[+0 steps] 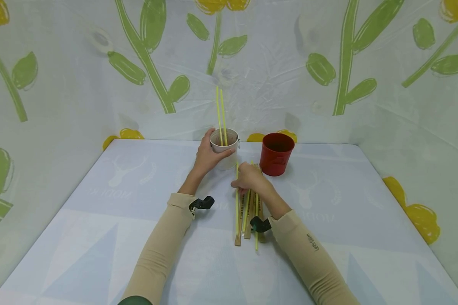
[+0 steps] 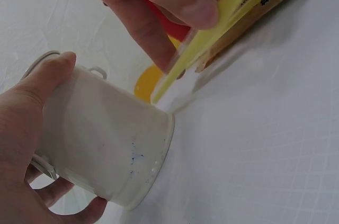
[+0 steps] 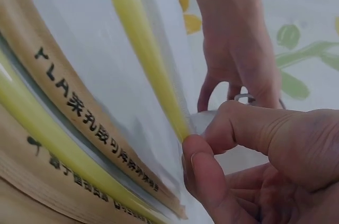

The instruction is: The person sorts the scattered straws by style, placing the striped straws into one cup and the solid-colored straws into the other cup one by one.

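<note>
My left hand (image 1: pixel 208 156) grips a small white bucket (image 2: pixel 106 134) round its side, thumb across the front near the rim. Two yellow straws (image 1: pixel 224 114) stand upright in it. To the right of the bucket, my right hand (image 1: pixel 252 176) pinches the far end of a yellow straw (image 3: pixel 145 60) between thumb and forefinger. Clear film shows around this straw in the left wrist view. Under and beside that hand lies a row of further yellow straws and brown paper-wrapped sticks (image 3: pixel 74 91) with dark printed lettering, pointing toward me.
A red bucket (image 1: pixel 275 161) stands right of the white one, close behind the right hand. Both buckets are near the table's far edge, where a floral curtain (image 1: pixel 267 84) hangs. A pale patterned cloth (image 1: pixel 137 237) covers the table.
</note>
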A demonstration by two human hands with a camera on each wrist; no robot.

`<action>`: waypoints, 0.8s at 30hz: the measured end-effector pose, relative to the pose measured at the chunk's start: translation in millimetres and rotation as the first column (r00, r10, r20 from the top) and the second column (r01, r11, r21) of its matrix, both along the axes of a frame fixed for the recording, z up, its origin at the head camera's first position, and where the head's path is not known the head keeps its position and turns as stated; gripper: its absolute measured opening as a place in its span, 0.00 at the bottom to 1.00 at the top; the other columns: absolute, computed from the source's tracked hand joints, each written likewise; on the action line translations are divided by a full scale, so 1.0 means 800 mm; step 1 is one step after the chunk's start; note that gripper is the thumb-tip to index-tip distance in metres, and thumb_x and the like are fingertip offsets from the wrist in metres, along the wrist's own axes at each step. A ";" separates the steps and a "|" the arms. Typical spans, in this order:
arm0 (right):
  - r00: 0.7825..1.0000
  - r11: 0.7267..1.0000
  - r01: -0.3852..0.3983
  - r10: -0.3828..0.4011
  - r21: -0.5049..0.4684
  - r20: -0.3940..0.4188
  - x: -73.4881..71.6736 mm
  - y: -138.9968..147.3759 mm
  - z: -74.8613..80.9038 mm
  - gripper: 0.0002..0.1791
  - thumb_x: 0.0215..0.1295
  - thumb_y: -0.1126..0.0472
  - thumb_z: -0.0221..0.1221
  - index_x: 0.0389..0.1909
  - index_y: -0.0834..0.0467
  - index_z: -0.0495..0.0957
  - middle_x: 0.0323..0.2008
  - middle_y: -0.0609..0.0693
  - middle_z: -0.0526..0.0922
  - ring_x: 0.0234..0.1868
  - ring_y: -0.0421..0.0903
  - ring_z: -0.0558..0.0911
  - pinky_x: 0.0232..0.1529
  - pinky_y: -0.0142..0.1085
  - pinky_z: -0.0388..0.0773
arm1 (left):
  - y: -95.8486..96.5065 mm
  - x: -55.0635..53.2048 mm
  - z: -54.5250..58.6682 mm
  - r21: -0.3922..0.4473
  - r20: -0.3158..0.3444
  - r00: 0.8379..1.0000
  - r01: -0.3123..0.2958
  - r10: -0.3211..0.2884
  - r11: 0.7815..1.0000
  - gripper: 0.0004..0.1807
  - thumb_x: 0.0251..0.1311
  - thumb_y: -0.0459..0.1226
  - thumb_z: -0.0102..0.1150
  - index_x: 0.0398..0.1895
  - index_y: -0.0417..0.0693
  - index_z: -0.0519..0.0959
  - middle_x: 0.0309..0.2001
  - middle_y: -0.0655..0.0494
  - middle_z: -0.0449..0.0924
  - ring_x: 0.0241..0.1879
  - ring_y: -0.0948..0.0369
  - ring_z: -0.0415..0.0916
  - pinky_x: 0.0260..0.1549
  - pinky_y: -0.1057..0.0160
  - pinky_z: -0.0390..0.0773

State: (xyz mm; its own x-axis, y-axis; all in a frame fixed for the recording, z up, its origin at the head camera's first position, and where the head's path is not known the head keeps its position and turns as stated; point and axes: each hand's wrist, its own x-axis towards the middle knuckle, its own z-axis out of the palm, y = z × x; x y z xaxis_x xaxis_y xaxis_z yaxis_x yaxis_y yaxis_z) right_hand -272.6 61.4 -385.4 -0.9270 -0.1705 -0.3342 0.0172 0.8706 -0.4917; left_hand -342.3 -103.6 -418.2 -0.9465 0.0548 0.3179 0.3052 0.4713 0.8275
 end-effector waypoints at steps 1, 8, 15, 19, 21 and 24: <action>1.000 1.000 0.004 -0.004 -0.010 -0.003 0.000 0.002 0.001 0.18 0.61 0.55 0.66 0.43 0.63 0.75 0.20 0.52 0.84 0.21 0.46 0.86 0.42 0.34 0.82 | 0.000 0.000 0.000 0.000 0.001 1.000 -0.001 0.001 1.000 0.54 0.48 0.55 0.73 0.76 0.56 0.53 0.71 0.47 0.62 0.68 0.47 0.64 0.63 0.39 0.64; 0.999 0.996 0.030 -0.028 -0.081 0.019 -0.004 0.012 0.007 0.32 0.62 0.55 0.66 0.63 0.66 0.70 0.22 0.53 0.85 0.24 0.46 0.87 0.34 0.32 0.83 | 0.000 0.000 0.000 -0.003 0.001 1.000 0.000 0.000 1.000 0.54 0.48 0.55 0.73 0.76 0.55 0.53 0.71 0.46 0.62 0.68 0.47 0.64 0.64 0.39 0.64; 0.999 0.984 0.043 -0.043 -0.174 0.002 -0.009 0.022 0.014 0.34 0.62 0.56 0.64 0.67 0.64 0.68 0.22 0.53 0.85 0.27 0.49 0.88 0.36 0.36 0.84 | 0.001 0.000 0.000 0.002 0.004 1.000 -0.003 0.003 1.000 0.55 0.48 0.54 0.74 0.76 0.55 0.53 0.71 0.47 0.62 0.67 0.47 0.65 0.62 0.42 0.69; 0.998 0.972 0.047 -0.055 -0.229 -0.031 -0.012 0.028 0.017 0.32 0.62 0.57 0.65 0.65 0.65 0.70 0.22 0.54 0.85 0.26 0.50 0.87 0.37 0.39 0.85 | 0.001 0.000 0.000 0.000 0.004 1.000 -0.002 0.002 1.000 0.55 0.48 0.54 0.74 0.76 0.55 0.53 0.70 0.47 0.62 0.67 0.48 0.65 0.61 0.42 0.69; 0.997 0.966 0.056 -0.069 -0.251 -0.045 -0.013 0.030 0.017 0.31 0.62 0.57 0.65 0.65 0.64 0.71 0.21 0.53 0.84 0.26 0.49 0.86 0.36 0.40 0.85 | 0.001 0.000 0.000 0.000 0.004 1.000 -0.001 0.001 1.000 0.55 0.48 0.54 0.74 0.76 0.55 0.53 0.70 0.46 0.62 0.66 0.47 0.65 0.61 0.42 0.69; 0.992 0.959 0.069 -0.094 -0.275 -0.080 -0.015 0.034 0.016 0.30 0.63 0.56 0.64 0.64 0.64 0.72 0.22 0.53 0.84 0.26 0.50 0.86 0.34 0.39 0.85 | 0.001 0.000 0.000 -0.001 0.003 1.000 0.003 -0.003 1.000 0.55 0.48 0.54 0.74 0.76 0.54 0.53 0.70 0.46 0.62 0.66 0.47 0.65 0.61 0.42 0.69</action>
